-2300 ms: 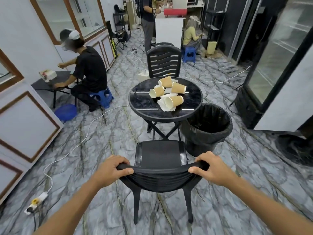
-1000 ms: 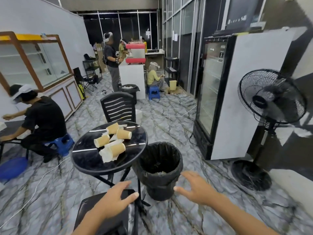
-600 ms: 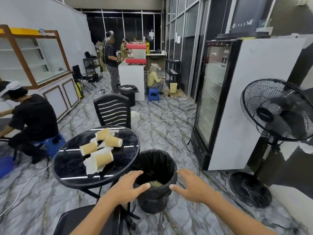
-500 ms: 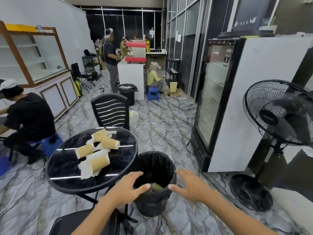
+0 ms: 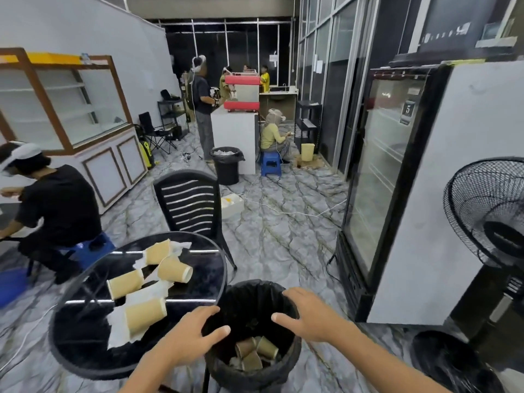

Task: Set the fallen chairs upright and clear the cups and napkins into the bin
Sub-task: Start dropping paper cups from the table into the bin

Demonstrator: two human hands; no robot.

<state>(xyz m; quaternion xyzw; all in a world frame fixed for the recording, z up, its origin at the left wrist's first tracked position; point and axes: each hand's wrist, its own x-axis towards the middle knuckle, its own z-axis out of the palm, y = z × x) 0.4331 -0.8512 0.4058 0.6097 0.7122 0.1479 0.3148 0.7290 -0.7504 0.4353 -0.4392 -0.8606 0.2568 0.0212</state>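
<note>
Change: both hands are now seen reaching over the bin, whereas 2.3 s ago they were closed on the back of a black chair; table and bin are viewed from much nearer.
Left hand point(image 5: 189, 340): held open, fingers spread, empty, over the bin's rim at 9 o'clock and the table's near edge.
Right hand point(image 5: 307, 319): held open, palm down, fingers spread, empty, over the rim at 2 o'clock.
Bin point(image 5: 279, 365): round, lined with a crinkled glossy black bag; a few brown paper cups are seen lying inside.
Table point(image 5: 85, 353): round, dark, glossy top with bright reflected strips, set just beside the bin at its 9 o'clock.
Cups point(image 5: 145, 316): four ribbed tan paper cups are found tipped on their sides on the tabletop.
Napkins point(image 5: 117, 331): white, crumpled and torn, spread under and between the cups.
Chair point(image 5: 191, 207): black moulded plastic with a slatted back, stood upright at the table's 1 o'clock.
Floor point(image 5: 283, 236): grey veined marble-look tiles.
</note>
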